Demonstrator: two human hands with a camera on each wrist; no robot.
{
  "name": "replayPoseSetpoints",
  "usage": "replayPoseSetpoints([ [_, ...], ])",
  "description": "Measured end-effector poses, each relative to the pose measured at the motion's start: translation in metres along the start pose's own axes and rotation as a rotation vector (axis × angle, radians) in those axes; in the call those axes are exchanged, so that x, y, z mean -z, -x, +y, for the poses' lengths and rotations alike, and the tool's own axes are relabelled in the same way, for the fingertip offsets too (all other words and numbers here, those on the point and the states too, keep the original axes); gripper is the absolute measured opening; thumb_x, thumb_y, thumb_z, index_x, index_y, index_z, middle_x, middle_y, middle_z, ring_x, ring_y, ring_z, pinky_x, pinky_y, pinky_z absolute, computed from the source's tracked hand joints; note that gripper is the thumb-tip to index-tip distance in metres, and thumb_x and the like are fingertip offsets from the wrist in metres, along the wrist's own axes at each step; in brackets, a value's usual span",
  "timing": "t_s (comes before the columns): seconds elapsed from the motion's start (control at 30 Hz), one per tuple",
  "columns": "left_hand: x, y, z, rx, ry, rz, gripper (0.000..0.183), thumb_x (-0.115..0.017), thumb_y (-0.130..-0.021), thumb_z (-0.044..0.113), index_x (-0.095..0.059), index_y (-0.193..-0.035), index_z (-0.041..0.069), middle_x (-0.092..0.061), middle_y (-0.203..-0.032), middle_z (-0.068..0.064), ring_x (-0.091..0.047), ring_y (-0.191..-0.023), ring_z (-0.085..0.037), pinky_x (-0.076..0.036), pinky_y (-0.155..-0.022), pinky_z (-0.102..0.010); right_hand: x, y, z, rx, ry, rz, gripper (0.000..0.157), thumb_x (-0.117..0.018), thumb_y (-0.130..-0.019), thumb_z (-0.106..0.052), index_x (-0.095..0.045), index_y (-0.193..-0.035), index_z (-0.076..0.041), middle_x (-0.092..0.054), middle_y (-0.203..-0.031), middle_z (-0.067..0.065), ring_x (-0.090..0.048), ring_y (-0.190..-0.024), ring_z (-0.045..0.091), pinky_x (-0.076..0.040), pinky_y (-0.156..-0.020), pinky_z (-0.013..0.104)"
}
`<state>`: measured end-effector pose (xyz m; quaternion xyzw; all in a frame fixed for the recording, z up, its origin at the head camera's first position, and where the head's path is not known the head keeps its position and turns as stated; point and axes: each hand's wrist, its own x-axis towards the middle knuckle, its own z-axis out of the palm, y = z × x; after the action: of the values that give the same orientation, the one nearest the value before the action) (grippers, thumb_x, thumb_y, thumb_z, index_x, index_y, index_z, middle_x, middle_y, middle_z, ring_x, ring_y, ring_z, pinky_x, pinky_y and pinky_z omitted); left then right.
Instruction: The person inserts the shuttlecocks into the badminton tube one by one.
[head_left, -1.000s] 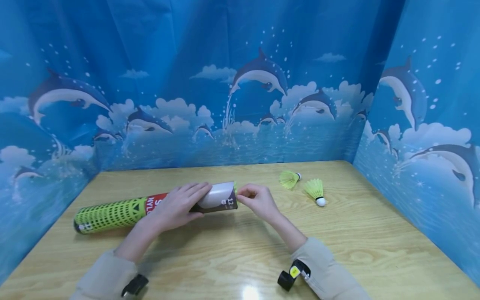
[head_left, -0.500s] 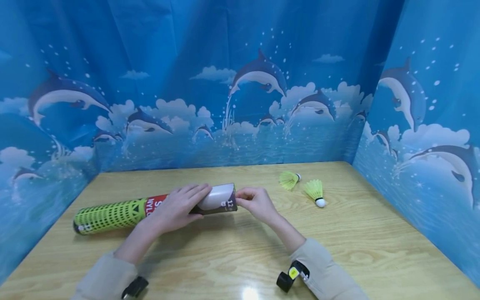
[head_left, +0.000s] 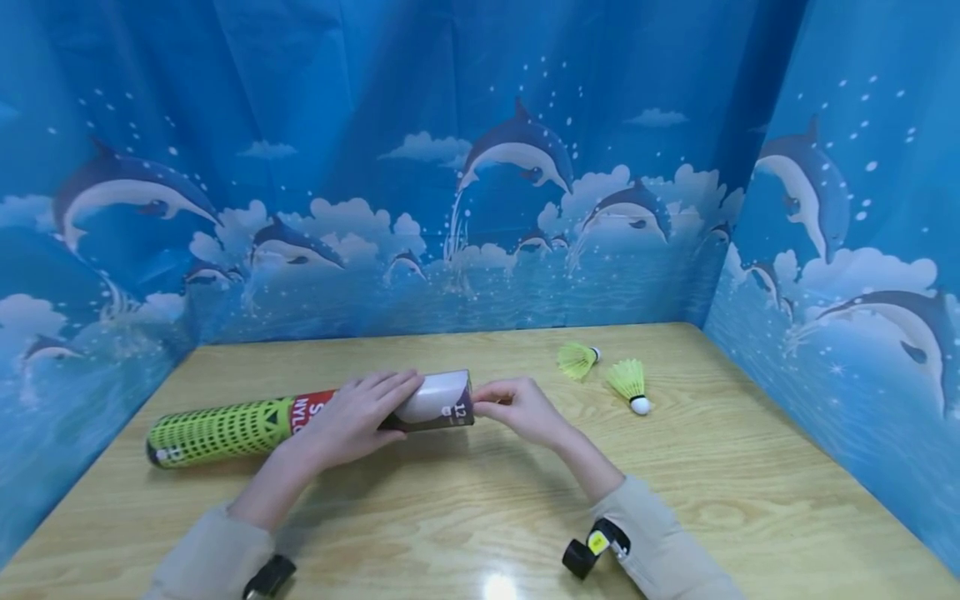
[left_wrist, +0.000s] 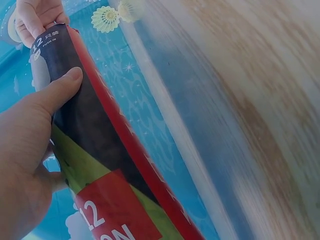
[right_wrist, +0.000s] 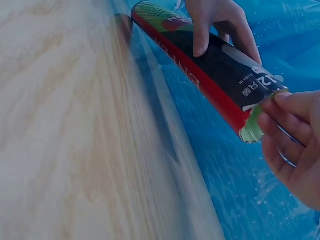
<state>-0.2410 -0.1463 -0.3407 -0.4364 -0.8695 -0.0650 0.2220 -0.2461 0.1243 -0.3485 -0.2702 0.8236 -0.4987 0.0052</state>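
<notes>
A long badminton shuttlecock tube [head_left: 225, 432] lies across the table, lime green mesh print at its left end and a black and silver label at its right. My left hand [head_left: 360, 417] grips it round the labelled half, thumb on the near side. At the right mouth, my right hand [head_left: 525, 410] has thumb and fingertips pinched together. In the right wrist view, a green shuttlecock [right_wrist: 252, 130] shows its skirt edge poking from the mouth, against these fingers. Its cork is hidden, and the fingertips are partly covered by the rim.
Two loose yellow-green shuttlecocks lie right of the tube: one shuttlecock [head_left: 576, 360] farther back, the other shuttlecock [head_left: 628, 382] nearer with its white cork toward me. The wooden table [head_left: 735, 467] meets a blue dolphin-print curtain [head_left: 360, 275] at the back and right.
The green skirt that showed past the tube's right end is no longer visible in the head view. That end and my right hand have lowered slightly. My left hand keeps its grip.
</notes>
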Motion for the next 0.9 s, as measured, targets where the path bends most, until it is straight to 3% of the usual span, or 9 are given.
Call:
replayPoseSetpoints([
  [0.17,0.002,-0.001,0.001,0.006,-0.004,-0.003,0.081,-0.081,-0.069,0.029,-0.044,-0.137,0.004,-0.051,-0.132,-0.015,-0.051,-0.115,-0.033,-0.046,-0.088,-0.052,0.013,0.004,0.003,-0.013,0.006,-0.052,0.023,-0.06,-0.09,-0.012,-0.066,-0.108,0.001,-0.069,-0.099,0.011,-0.064,-0.089,0.018,-0.053,-0.076,0.028],
  [0.37,0.0,0.0,0.0,-0.006,-0.001,0.002,0.081,-0.081,-0.069,0.029,-0.044,-0.137,0.004,-0.05,-0.132,-0.015,-0.05,-0.116,-0.033,-0.046,-0.088,-0.053,0.032,0.011,0.012,-0.025,-0.003,-0.051,0.027,-0.058,-0.091,-0.011,-0.062,-0.113,0.004,-0.068,-0.1,0.013,-0.064,-0.089,0.023,-0.053,-0.078,0.034],
  [0.6,0.0,0.0,0.0,-0.004,0.014,-0.007,0.081,-0.081,-0.069,0.029,-0.044,-0.137,0.004,-0.05,-0.133,-0.016,-0.05,-0.116,-0.034,-0.045,-0.088,-0.054,0.055,0.02,0.025,-0.061,-0.001,0.008,0.031,-0.057,-0.093,-0.018,-0.061,-0.116,0.003,-0.066,-0.103,0.015,-0.063,-0.089,0.022,-0.051,-0.078,0.048],
  [0.9,0.001,0.0,0.001,0.0,0.0,-0.036,0.081,-0.081,-0.07,0.03,-0.044,-0.137,0.004,-0.05,-0.133,-0.015,-0.05,-0.116,-0.033,-0.046,-0.088,-0.053,0.084,0.032,0.039,-0.126,0.024,0.106,0.037,-0.055,-0.094,-0.022,-0.058,-0.119,0.005,-0.064,-0.106,0.018,-0.061,-0.088,0.019,-0.051,-0.078,0.048],
])
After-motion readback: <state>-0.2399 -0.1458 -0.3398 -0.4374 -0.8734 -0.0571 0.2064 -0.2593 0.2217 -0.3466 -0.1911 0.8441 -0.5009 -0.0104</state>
